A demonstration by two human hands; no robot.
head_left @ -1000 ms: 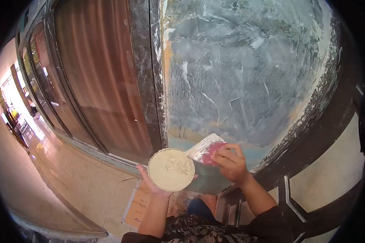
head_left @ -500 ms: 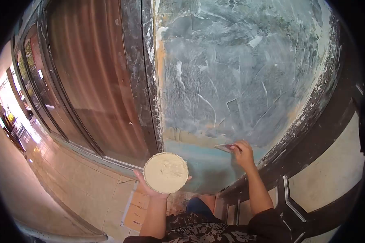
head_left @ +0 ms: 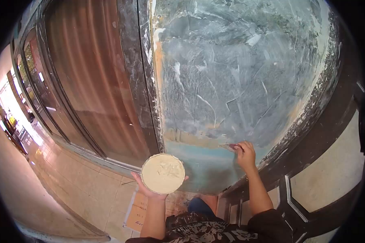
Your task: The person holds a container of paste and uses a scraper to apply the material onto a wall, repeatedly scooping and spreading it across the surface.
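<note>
A round tub of cream-coloured putty (head_left: 154, 174) rests in my left hand (head_left: 144, 187), its thumb and fingertips showing at either side of the rim. The putty's surface is mostly smooth, with a rough patch at the upper right. My right hand (head_left: 246, 156) is closed round the handle of a putty knife (head_left: 230, 146). Its blade points left and lies over the low part of the wall (head_left: 235, 93), where a beige-brown strip meets bare turquoise paint. Above that strip the wall carries grey, streaky smears with raised ridges.
Left of the wall stands a dark frame (head_left: 136, 73) with a glazed panel and reddish-brown curtain (head_left: 89, 69). A dark panelled door (head_left: 324, 178) is close on the right. Printed cardboard (head_left: 137, 212) lies on the tiled floor (head_left: 85, 182) by my feet.
The tub in my left hand has shifted slightly left and turned a little. My right hand and the putty knife have moved a short way right along the wall.
</note>
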